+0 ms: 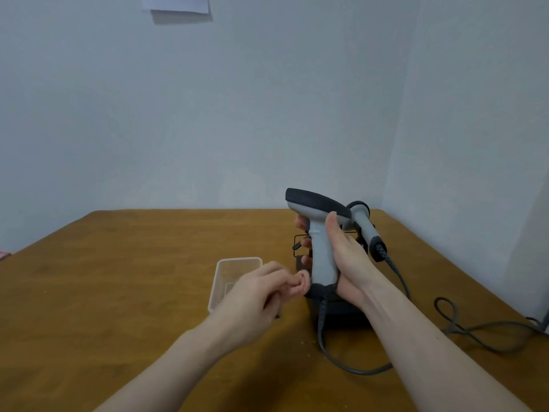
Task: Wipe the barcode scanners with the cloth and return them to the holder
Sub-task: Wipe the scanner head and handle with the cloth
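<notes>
Scanner [322,251] upright, clamped in right hand [346,257]; left hand [261,292] pinching cloth [300,285] at handle base. Keep firm grip, wipe upward, avoid snagging cable [323,331]

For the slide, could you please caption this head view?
Right hand holds a barcode scanner upright while left hand presses pink cloth to its handle base.

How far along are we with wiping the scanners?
In hand: the right hand grips one scanner upright, and the left hand presses a bunched pink cloth at its handle base. A second scanner sits in the black holder; whether it's been wiped can't be told. Left: returning the held one.
</notes>
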